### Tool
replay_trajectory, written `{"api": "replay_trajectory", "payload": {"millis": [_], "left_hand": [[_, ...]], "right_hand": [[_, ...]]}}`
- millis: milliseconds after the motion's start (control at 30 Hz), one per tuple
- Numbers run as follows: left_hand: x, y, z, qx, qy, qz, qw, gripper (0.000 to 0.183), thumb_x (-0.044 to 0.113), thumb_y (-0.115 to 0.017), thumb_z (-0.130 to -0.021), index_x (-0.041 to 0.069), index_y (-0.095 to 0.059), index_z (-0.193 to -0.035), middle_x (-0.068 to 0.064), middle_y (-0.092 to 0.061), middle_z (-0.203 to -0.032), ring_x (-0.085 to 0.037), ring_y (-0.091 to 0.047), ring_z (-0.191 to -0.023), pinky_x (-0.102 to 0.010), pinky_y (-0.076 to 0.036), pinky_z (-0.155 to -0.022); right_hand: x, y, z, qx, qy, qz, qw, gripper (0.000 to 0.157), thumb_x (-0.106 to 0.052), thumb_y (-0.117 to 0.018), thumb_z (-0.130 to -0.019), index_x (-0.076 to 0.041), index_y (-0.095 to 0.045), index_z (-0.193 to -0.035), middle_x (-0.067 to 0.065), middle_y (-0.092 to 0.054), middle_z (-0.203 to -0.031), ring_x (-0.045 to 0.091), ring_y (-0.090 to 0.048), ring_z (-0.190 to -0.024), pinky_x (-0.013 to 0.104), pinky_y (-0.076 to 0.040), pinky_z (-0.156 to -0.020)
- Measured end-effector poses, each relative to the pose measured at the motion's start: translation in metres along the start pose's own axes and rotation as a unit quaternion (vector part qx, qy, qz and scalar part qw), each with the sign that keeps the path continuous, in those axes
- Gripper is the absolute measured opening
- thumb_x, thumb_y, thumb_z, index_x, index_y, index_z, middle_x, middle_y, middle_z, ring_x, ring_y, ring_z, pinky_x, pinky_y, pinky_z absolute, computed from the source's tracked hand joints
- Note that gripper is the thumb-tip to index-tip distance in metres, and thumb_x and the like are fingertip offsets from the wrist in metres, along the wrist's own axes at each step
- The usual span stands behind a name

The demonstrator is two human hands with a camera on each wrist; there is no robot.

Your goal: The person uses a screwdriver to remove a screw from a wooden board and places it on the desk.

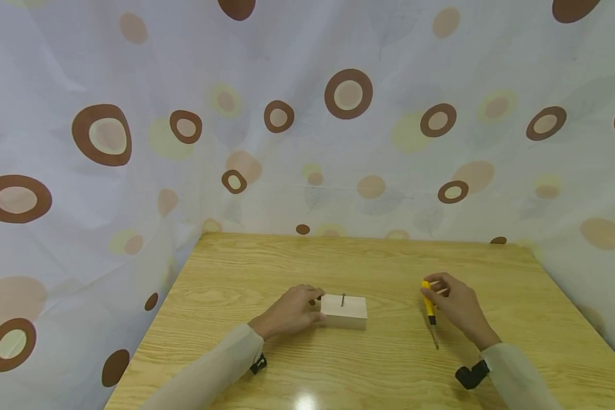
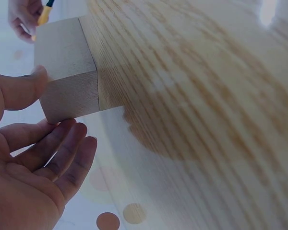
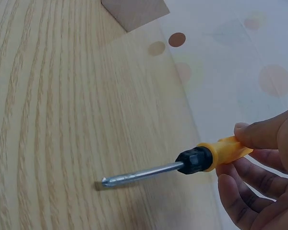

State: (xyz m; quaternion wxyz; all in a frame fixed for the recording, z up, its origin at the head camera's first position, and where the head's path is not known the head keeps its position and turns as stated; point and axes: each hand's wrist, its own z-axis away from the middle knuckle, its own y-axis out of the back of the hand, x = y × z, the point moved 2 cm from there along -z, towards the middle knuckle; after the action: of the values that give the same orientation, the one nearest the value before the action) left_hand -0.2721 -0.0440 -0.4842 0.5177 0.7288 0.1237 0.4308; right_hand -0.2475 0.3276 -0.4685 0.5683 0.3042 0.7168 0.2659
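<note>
A pale wooden block [image 1: 344, 314] lies on the table, with a dark screw [image 1: 343, 300] standing up from its top face. At the block's left end, my left hand [image 1: 294, 310] holds it, the thumb on the near side and the fingers round toward the back. The left wrist view shows the thumb against one face of the block [image 2: 69, 52]. Off to the right, my right hand [image 1: 456, 302] pinches the yellow handle of a screwdriver [image 1: 429, 304] between thumb and fingers. Its metal shaft slants down, the cross-shaped tip close over the wood in the right wrist view.
The wood-grained table [image 1: 389, 376] reaches back to a white curtain [image 1: 307, 148] with brown and pale dots, which also rises at both sides. A dark wrist camera [image 1: 472, 376] sits under the right wrist, and another [image 1: 258, 363] under the left.
</note>
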Motion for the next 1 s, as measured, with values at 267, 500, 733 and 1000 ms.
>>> {"api": "replay_trajectory", "payload": {"millis": [267,500,733,1000], "left_hand": [[0.000,0.000,0.000,0.001,-0.001,-0.002,1.0000,0.053,0.036,-0.065,-0.091,0.008,-0.054,-0.134,-0.004,-0.057,-0.130,-0.014,-0.060,-0.102,-0.026,-0.050,-0.082],[-0.001,0.000,0.000,0.001,0.003,-0.002,1.0000,0.054,0.037,-0.065,-0.090,0.008,-0.054,-0.134,-0.004,-0.057,-0.130,-0.014,-0.060,-0.102,-0.026,-0.050,-0.082],[-0.002,-0.001,0.000,0.001,0.005,-0.002,1.0000,0.054,0.037,-0.065,-0.090,0.008,-0.054,-0.134,-0.004,-0.056,-0.130,-0.014,-0.060,-0.103,-0.026,-0.050,-0.082],[-0.001,0.000,0.000,-0.001,0.002,-0.004,1.0000,0.054,0.038,-0.065,-0.091,0.010,-0.053,-0.135,-0.003,-0.055,-0.131,-0.014,-0.060,-0.103,-0.026,-0.050,-0.083]], "right_hand": [[0.012,-0.006,-0.004,-0.008,-0.014,0.027,1.000,0.039,-0.037,-0.062,-0.093,-0.009,-0.060,-0.119,0.011,-0.063,-0.101,0.026,-0.062,-0.085,0.035,-0.052,-0.064],[0.016,-0.010,-0.005,-0.018,-0.021,0.014,1.000,0.038,-0.035,-0.063,-0.092,-0.008,-0.061,-0.119,0.010,-0.063,-0.099,0.025,-0.063,-0.084,0.032,-0.052,-0.063],[0.021,-0.014,-0.006,-0.029,-0.028,0.015,0.999,0.040,-0.037,-0.062,-0.093,-0.007,-0.061,-0.120,0.010,-0.063,-0.099,0.023,-0.063,-0.085,0.029,-0.051,-0.061],[0.020,-0.015,-0.003,-0.032,-0.027,0.014,0.999,0.040,-0.034,-0.065,-0.092,-0.005,-0.061,-0.118,0.009,-0.064,-0.098,0.024,-0.062,-0.086,0.029,-0.050,-0.062]]}}
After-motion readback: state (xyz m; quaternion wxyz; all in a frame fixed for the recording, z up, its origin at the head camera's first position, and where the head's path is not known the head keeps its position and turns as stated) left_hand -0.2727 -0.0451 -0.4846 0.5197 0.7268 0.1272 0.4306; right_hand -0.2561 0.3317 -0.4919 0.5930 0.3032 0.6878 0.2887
